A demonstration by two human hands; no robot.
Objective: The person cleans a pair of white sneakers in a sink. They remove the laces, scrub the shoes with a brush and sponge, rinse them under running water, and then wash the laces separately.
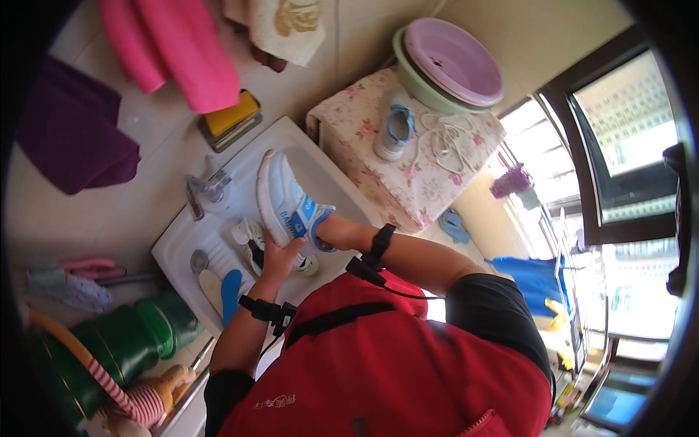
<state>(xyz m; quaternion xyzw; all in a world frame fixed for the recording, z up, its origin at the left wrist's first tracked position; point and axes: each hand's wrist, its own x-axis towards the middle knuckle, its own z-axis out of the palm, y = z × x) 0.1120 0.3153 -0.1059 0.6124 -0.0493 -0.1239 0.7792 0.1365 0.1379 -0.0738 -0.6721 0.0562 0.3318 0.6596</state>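
My left hand (281,255) grips a white-and-blue sneaker (281,194) at the sole near its heel, thumb on the side. The sneaker is tilted over a white ceramic washbasin (327,158), toe toward the far wall. My right hand (332,231) reaches into its blue-lined opening; the fingers are hidden inside. Below the sneaker lies a white-and-black shoe (247,234) in the basin, partly covered by my left hand. Two insoles, one pale (210,288) and one blue (231,292), rest at the basin's left side.
A faucet (213,187) stands at the basin's back edge. Right of it, a floral-covered surface (366,158) bears another white-and-blue sneaker (390,143), white shoelaces (445,143) and stacked plastic basins (453,60). Pink (175,49) and purple (76,131) towels hang on the wall.
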